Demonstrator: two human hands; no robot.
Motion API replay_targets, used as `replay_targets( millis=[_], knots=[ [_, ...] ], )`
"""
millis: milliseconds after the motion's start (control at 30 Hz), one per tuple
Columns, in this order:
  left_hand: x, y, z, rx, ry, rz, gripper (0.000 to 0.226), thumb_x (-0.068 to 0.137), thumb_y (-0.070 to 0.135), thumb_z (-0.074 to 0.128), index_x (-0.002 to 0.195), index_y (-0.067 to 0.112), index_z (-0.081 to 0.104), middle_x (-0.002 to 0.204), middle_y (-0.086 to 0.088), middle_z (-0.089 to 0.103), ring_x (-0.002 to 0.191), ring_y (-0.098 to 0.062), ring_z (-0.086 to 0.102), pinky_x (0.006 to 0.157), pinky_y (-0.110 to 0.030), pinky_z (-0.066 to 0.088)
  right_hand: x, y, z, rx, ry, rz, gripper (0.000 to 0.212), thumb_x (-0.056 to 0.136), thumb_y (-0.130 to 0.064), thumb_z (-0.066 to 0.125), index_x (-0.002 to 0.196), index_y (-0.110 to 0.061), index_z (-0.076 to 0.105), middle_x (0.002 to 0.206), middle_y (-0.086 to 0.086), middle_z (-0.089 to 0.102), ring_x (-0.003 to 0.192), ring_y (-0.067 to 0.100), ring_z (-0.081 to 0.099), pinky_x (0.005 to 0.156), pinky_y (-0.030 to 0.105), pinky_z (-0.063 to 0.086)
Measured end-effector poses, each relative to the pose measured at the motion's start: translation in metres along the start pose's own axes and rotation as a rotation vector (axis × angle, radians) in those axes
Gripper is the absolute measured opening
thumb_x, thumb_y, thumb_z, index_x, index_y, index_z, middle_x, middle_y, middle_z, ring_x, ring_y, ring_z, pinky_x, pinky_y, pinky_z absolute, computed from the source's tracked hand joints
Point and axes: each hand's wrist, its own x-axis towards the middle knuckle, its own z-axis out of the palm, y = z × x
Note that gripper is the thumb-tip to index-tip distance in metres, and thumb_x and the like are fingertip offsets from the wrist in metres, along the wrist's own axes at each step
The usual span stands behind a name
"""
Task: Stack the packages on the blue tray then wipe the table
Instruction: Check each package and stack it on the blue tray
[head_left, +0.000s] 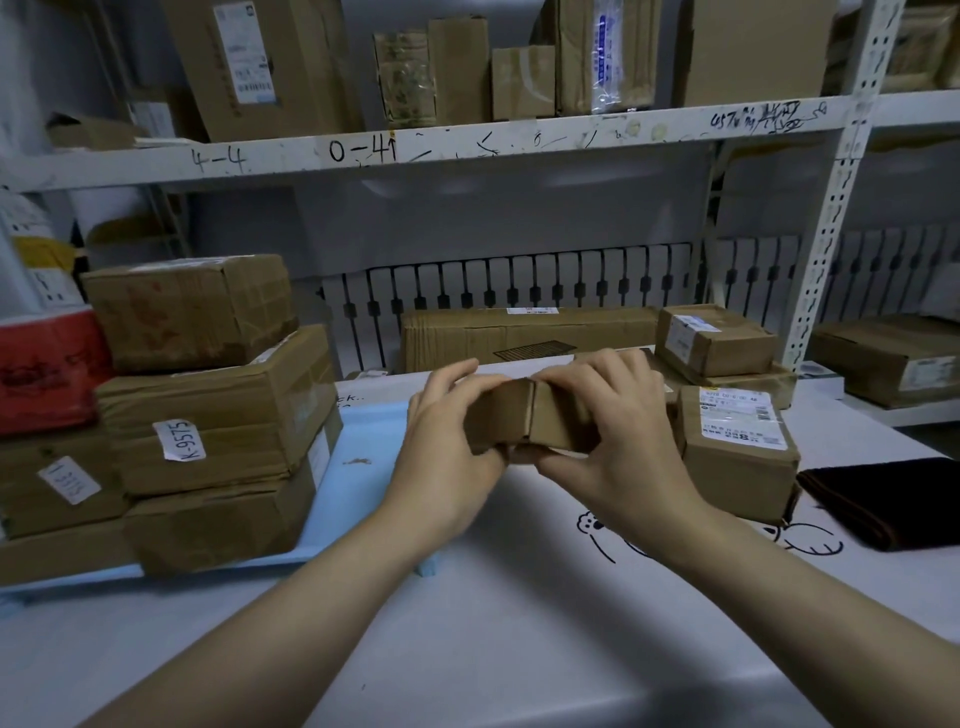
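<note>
- Both hands, left (447, 431) and right (618, 431), curl their fingers round a small box (530, 421), held above the table (519, 597) just beside the tray's (358, 441) right edge.
- Several boxes (218, 415) already sit stacked at the tray's left end.
- Left on the table's right side: a labelled box (737, 452) and more behind it.
- The dark cloth (883, 499) lies at the right edge; wiping looks not yet begun.
</note>
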Motion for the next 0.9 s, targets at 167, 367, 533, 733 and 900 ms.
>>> replay_targets(
  millis=[167, 367, 533, 733, 900],
  knots=[
    [-0.001, -0.003, -0.009, -0.208, 0.020, -0.102, 0.044, 0.076, 0.000, 0.078, 0.106, 0.026, 0.059, 0.111, 0.007, 0.062, 0.099, 0.006, 0.056, 0.079, -0.003, 0.045, 0.001, 0.008, -0.007, 0.000, -0.018, 0.080, 0.069, 0.069, -0.052, 0.071, 0.129, -0.021, 0.057, 0.110, -0.003, 0.057, 0.104, 0.018, 0.042, 0.082, 0.032, 0.029],
    [0.000, -0.007, -0.017, -0.339, 0.029, -0.164, 0.037, 0.077, -0.005, 0.075, 0.102, 0.017, 0.059, 0.107, -0.002, 0.066, 0.098, -0.010, 0.058, 0.079, -0.015, 0.050, -0.006, 0.021, -0.008, 0.147, -0.021, 0.200, 0.060, 0.072, -0.014, 0.084, 0.125, -0.024, 0.057, 0.116, -0.007, 0.055, 0.103, 0.006, 0.044, 0.088, 0.023, 0.039],
    [-0.003, -0.014, -0.015, -0.336, 0.020, -0.117, 0.035, 0.079, -0.011, 0.070, 0.107, 0.007, 0.059, 0.106, -0.010, 0.065, 0.090, -0.012, 0.059, 0.081, -0.019, 0.052, -0.007, 0.020, -0.006, 0.278, -0.045, 0.229, 0.056, 0.072, -0.008, 0.084, 0.119, -0.023, 0.057, 0.116, -0.003, 0.053, 0.101, 0.004, 0.050, 0.078, 0.011, 0.043],
    [-0.004, -0.028, -0.012, -0.095, 0.084, 0.058, 0.058, 0.071, -0.016, 0.071, 0.102, 0.031, 0.059, 0.121, 0.002, 0.055, 0.119, -0.008, 0.051, 0.103, -0.034, 0.046, -0.013, 0.017, -0.004, 0.161, -0.067, 0.169, 0.061, 0.065, -0.048, 0.076, 0.117, -0.020, 0.060, 0.117, -0.004, 0.053, 0.112, 0.014, 0.047, 0.094, 0.033, 0.041],
    [-0.008, -0.033, -0.012, 0.094, 0.060, 0.209, 0.065, 0.074, -0.011, 0.076, 0.100, 0.044, 0.052, 0.141, 0.011, 0.041, 0.130, 0.003, 0.038, 0.106, -0.006, 0.031, -0.021, 0.011, -0.003, 0.151, -0.257, 0.109, 0.076, 0.063, -0.071, 0.071, 0.124, -0.028, 0.060, 0.129, -0.007, 0.045, 0.124, 0.013, 0.039, 0.102, 0.034, 0.036]
  ],
)
